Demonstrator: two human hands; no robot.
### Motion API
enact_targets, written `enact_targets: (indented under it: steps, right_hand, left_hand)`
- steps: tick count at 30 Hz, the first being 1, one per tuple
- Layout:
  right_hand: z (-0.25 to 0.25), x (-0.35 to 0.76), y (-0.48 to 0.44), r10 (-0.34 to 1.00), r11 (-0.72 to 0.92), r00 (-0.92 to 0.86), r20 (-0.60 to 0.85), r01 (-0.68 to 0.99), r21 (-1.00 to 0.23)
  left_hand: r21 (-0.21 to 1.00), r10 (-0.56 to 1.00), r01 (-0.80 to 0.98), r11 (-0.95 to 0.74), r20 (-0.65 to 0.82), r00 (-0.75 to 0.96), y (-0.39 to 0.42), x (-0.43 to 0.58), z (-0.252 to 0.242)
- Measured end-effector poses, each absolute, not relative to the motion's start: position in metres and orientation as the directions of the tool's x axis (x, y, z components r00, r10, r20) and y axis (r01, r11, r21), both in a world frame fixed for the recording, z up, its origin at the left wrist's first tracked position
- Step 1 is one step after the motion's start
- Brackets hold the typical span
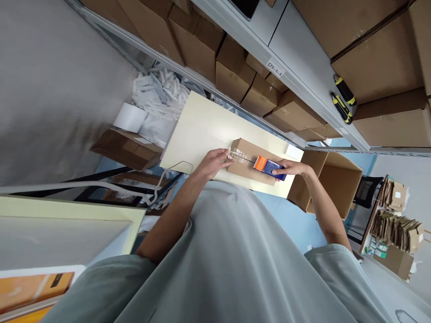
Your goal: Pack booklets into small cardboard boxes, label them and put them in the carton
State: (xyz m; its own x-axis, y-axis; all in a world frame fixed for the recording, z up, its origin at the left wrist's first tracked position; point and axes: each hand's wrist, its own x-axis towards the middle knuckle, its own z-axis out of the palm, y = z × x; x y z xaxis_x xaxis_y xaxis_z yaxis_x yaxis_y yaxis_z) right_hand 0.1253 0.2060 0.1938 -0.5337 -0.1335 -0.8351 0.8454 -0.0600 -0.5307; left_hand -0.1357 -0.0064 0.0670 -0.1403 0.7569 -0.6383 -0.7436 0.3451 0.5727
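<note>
A closed brown cardboard box (245,172) lies on the pale yellow tabletop (202,121) in front of me. Above it, my right hand (288,169) grips a dark blue packet with an orange end (268,167). A thin dark line runs leftward from the orange end, beside crinkled clear plastic (240,155). My left hand (215,162) has its thumb and fingers closed at the far left end of this plastic. Whether the plastic and the packet are one piece, I cannot tell.
An open carton (340,179) stands right of the table. Behind it, a shelf (303,76) bears cardboard boxes and two yellow-black cutters (341,107). White plastic bags (161,94) and a white roll (129,117) are at left. A pale cable (111,186) hangs nearby.
</note>
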Motion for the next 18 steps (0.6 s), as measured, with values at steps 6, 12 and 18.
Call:
enact_targets:
  steps: [6, 12, 18]
  right_hand:
    - [0.195, 0.113, 0.202, -0.109, -0.015, -0.522, -0.846, 0.852, -0.524]
    - [0.187, 0.105, 0.2, -0.093, -0.003, -0.494, -0.864, 0.868, -0.496]
    - [0.18, 0.104, 0.198, -0.072, -0.037, -0.49, -0.869, 0.872, -0.488]
  left_hand:
    - [0.66, 0.713, -0.654, 0.369, -0.652, -0.256, 0.0, -0.136, 0.058]
    - [0.621, 0.711, -0.691, 0.37, -0.668, -0.22, 0.002, -0.14, 0.038]
    - [0.574, 0.639, -0.663, 0.482, -0.748, -0.183, 0.015, -0.13, 0.015]
